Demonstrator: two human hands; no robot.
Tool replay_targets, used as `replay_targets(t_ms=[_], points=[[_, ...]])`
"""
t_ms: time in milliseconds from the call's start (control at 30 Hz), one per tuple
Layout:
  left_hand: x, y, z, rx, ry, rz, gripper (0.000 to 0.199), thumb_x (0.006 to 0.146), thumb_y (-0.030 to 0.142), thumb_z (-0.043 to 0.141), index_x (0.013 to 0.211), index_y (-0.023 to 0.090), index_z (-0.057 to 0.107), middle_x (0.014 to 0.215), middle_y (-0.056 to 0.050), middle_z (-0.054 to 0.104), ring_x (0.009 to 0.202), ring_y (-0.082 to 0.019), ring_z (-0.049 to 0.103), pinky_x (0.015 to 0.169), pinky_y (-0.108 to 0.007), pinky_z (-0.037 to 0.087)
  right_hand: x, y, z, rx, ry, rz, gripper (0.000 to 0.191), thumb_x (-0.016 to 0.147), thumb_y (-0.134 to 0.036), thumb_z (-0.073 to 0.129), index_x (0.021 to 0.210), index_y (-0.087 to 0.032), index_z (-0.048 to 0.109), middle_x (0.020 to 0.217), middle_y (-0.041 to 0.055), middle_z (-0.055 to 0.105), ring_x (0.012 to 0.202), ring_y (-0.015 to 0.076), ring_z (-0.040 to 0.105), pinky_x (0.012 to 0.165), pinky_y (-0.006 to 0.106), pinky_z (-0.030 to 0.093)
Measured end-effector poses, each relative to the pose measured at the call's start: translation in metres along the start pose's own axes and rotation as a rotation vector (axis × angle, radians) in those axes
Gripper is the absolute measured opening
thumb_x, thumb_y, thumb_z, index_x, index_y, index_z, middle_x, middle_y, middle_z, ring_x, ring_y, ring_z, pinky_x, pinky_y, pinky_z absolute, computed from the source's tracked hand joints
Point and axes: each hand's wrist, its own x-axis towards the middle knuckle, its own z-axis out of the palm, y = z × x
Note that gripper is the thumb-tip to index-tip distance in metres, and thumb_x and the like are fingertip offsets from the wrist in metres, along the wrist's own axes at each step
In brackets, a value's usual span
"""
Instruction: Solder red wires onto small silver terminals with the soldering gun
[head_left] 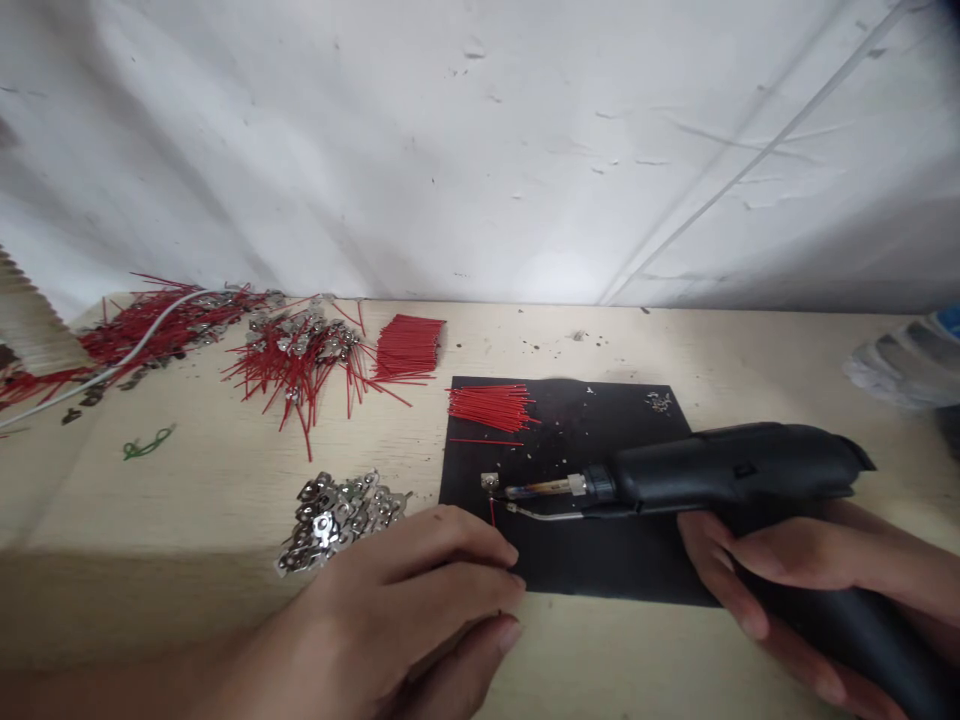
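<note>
My right hand (832, 590) is wrapped round the handle of a black soldering gun (720, 468). The gun's tip points left, and a thin bent metal feed tube (551, 515) runs just below it. At the tip, a small metal terminal tab (490, 481) lies on a black mat (615, 560). A short red wire (493, 512) meets the tab's lower end and runs down behind the fingers of my left hand (420, 600). Those fingers are closed in a pinch around the wire's hidden end.
Loose metal terminals (337, 520) are heaped left of the mat. Cut red wires (491, 407) lie on the mat, with another bundle (410, 347) behind. Wires with terminals (296, 350) form piles at back left, near a white cable (161, 318). A plastic bottle (907, 360) lies right.
</note>
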Motion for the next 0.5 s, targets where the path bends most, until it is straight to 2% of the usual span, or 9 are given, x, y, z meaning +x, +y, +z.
replay_targets(t_ms=[67,167,267,333,433,500], points=[[-0.007,-0.002,0.000,-0.007,-0.003,-0.006,0.023,0.117,0.042,0.098,0.133,0.027,0.094,0.127,-0.012,0.093,0.114,-0.025,0.095,0.101,-0.029,0.087,0.000,0.000,0.001,-0.009,0.000,-0.009,0.056,0.086,-0.069,0.122,0.084,-0.019,0.096,0.060,0.0044,0.071,0.048,0.0097,0.057,0.045,0.010,0.047],[-0.023,-0.008,-0.001,-0.051,0.006,-0.020,0.011,0.121,0.024,0.088,0.131,0.026,0.093,0.125,-0.009,0.094,0.110,-0.019,0.096,0.099,-0.021,0.084,0.001,0.000,0.003,-0.018,-0.004,-0.022,0.055,0.088,-0.069,0.119,0.084,-0.020,0.096,0.060,0.0040,0.071,0.049,0.0100,0.057,0.046,0.011,0.048],[-0.032,-0.012,-0.003,-0.095,0.011,-0.030,0.025,0.120,0.007,0.078,0.129,0.026,0.092,0.126,-0.001,0.095,0.109,-0.008,0.096,0.106,-0.004,0.075,0.002,-0.001,0.003,-0.033,-0.003,-0.002,0.061,0.085,-0.075,0.119,0.081,-0.020,0.094,0.059,0.0037,0.069,0.047,0.0091,0.056,0.045,0.010,0.045],[-0.034,-0.012,-0.004,-0.107,0.006,-0.029,0.028,0.118,0.004,0.077,0.127,0.026,0.091,0.125,0.002,0.094,0.109,-0.003,0.094,0.109,0.002,0.068,0.003,-0.001,0.002,-0.042,-0.004,0.000,0.061,0.085,-0.075,0.119,0.081,-0.020,0.094,0.058,0.0037,0.069,0.047,0.0092,0.056,0.044,0.010,0.044],[-0.033,-0.011,-0.004,-0.093,0.003,-0.031,0.026,0.119,0.005,0.078,0.126,0.026,0.091,0.125,0.002,0.094,0.109,-0.002,0.094,0.109,0.004,0.067,0.002,-0.001,0.003,-0.037,-0.019,-0.012,0.058,0.086,-0.073,0.119,0.080,-0.021,0.094,0.058,0.0028,0.069,0.047,0.0093,0.054,0.045,0.011,0.046],[-0.033,-0.012,-0.003,-0.080,0.002,-0.038,0.024,0.120,0.006,0.078,0.126,0.026,0.091,0.125,0.002,0.094,0.109,-0.002,0.095,0.110,0.003,0.067,0.002,-0.002,0.004,-0.035,0.000,-0.014,0.059,0.082,-0.074,0.121,0.079,-0.021,0.095,0.057,0.0026,0.067,0.046,0.0095,0.053,0.044,0.011,0.046]])
